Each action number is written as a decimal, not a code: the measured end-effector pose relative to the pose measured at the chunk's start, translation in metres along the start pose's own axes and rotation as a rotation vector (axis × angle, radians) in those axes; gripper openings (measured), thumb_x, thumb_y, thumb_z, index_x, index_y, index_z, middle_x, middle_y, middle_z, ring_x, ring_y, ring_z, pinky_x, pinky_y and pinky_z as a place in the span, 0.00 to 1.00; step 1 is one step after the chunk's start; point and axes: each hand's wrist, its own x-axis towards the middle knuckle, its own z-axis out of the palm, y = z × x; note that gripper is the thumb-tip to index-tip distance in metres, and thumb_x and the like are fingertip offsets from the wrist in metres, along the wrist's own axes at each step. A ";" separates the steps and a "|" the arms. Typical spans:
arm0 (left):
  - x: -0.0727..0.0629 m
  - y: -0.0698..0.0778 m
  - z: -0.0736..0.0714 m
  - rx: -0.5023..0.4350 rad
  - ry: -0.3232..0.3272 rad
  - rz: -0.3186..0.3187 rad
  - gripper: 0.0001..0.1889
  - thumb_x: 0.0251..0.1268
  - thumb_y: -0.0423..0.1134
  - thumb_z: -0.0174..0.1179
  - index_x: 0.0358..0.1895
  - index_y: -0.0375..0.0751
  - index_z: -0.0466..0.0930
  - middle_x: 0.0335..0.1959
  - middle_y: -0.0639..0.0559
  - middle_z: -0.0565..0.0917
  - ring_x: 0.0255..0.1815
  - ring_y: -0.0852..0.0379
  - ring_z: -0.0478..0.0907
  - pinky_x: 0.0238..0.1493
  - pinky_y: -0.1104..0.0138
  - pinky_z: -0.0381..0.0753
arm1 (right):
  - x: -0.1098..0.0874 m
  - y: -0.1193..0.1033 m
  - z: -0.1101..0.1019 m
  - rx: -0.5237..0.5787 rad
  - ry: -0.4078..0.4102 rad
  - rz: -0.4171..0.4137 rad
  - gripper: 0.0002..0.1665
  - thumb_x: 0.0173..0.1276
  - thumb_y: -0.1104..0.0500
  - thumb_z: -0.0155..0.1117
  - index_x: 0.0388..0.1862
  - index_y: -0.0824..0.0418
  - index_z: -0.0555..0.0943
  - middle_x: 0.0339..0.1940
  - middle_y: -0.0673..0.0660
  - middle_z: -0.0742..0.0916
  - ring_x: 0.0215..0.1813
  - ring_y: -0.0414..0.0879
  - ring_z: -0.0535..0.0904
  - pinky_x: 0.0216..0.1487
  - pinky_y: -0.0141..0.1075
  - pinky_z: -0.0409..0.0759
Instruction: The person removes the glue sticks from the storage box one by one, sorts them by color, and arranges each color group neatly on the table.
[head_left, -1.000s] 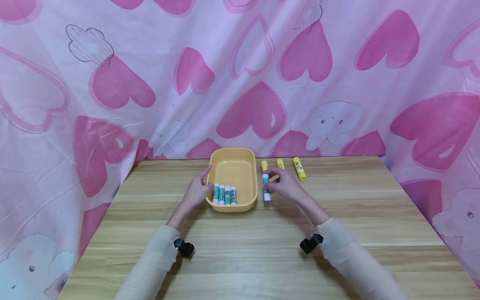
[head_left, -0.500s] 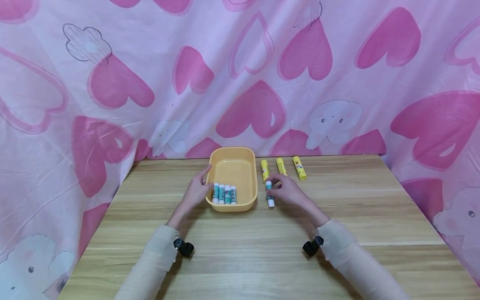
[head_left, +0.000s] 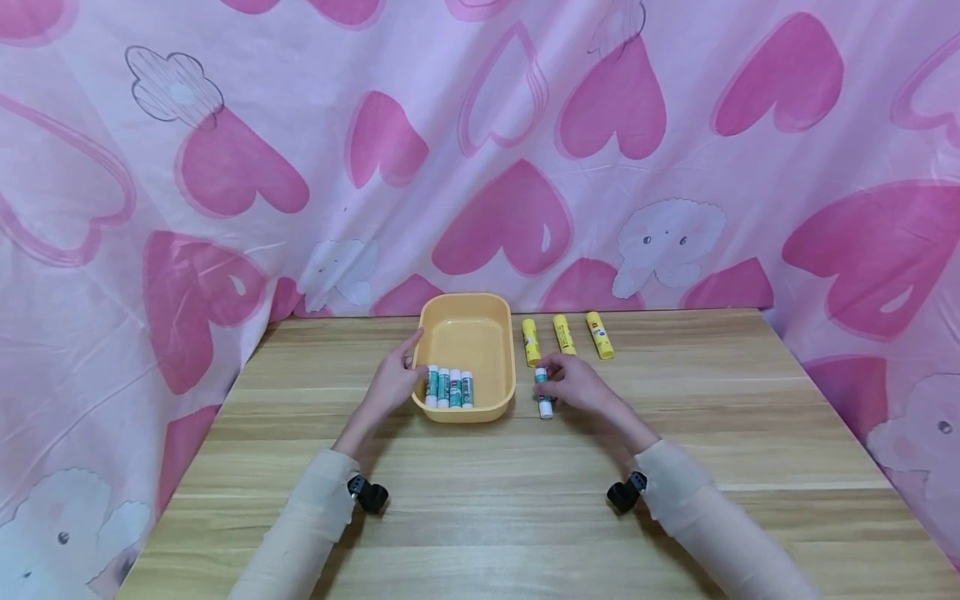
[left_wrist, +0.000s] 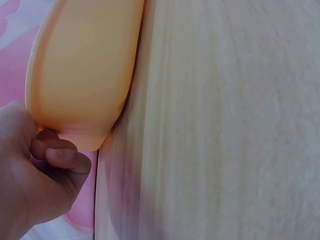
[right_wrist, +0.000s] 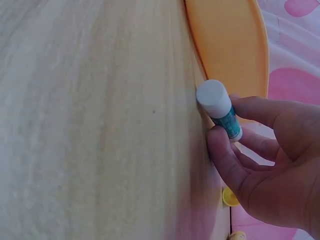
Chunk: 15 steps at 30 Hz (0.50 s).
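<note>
My left hand point(head_left: 392, 379) grips the left side of a yellow-orange plastic tray point(head_left: 491, 414), thumb over the rim. In the left wrist view its curled fingers point(left_wrist: 67, 157) lie against the outer wall. Several green-and-white glue sticks point(head_left: 455, 389) lie side by side in the tray's near left part. To the right of the tray, my right hand point(head_left: 581, 385) pinches another green-and-white glue stick point(head_left: 545, 408) between thumb and fingers. Its white end point(right_wrist: 214, 97) faces the right wrist camera, close over the table; the fingers hide part of its label.
Three yellow glue sticks lie in a row behind the right hand: a left one point(head_left: 531, 343), a middle one point(head_left: 563, 333) and a right one point(head_left: 599, 335). The wooden table point(head_left: 480, 517) ends at a pink heart-print curtain point(head_left: 502, 221) behind the tray.
My right hand has drawn the green-and-white glue stick nearer to me and slightly right, away from the left yellow glue stick. The left hand and the tray stay put.
</note>
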 end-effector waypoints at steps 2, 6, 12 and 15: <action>0.000 0.000 0.000 0.002 -0.001 -0.001 0.41 0.59 0.34 0.58 0.78 0.59 0.57 0.21 0.55 0.65 0.20 0.58 0.63 0.19 0.72 0.65 | 0.001 0.001 0.000 -0.002 0.001 -0.004 0.28 0.64 0.59 0.69 0.62 0.64 0.76 0.46 0.60 0.80 0.39 0.46 0.80 0.35 0.36 0.84; 0.000 0.001 0.000 0.002 -0.003 -0.009 0.41 0.60 0.34 0.58 0.78 0.60 0.57 0.21 0.55 0.65 0.21 0.58 0.64 0.19 0.72 0.66 | 0.002 0.003 0.001 -0.001 0.004 -0.023 0.27 0.64 0.59 0.70 0.61 0.66 0.76 0.45 0.60 0.80 0.36 0.45 0.79 0.33 0.36 0.83; 0.000 0.000 0.000 -0.001 -0.002 -0.006 0.41 0.60 0.33 0.58 0.78 0.59 0.57 0.21 0.54 0.65 0.20 0.58 0.64 0.19 0.72 0.65 | 0.003 0.002 0.002 -0.001 0.006 -0.036 0.27 0.63 0.60 0.70 0.60 0.67 0.76 0.44 0.61 0.80 0.32 0.44 0.78 0.29 0.35 0.82; 0.000 0.000 0.001 -0.003 0.001 -0.002 0.41 0.59 0.33 0.58 0.78 0.59 0.57 0.21 0.54 0.65 0.20 0.58 0.63 0.19 0.72 0.65 | 0.002 0.002 0.002 -0.001 0.010 -0.029 0.27 0.63 0.60 0.70 0.60 0.66 0.76 0.45 0.61 0.80 0.31 0.44 0.78 0.29 0.35 0.82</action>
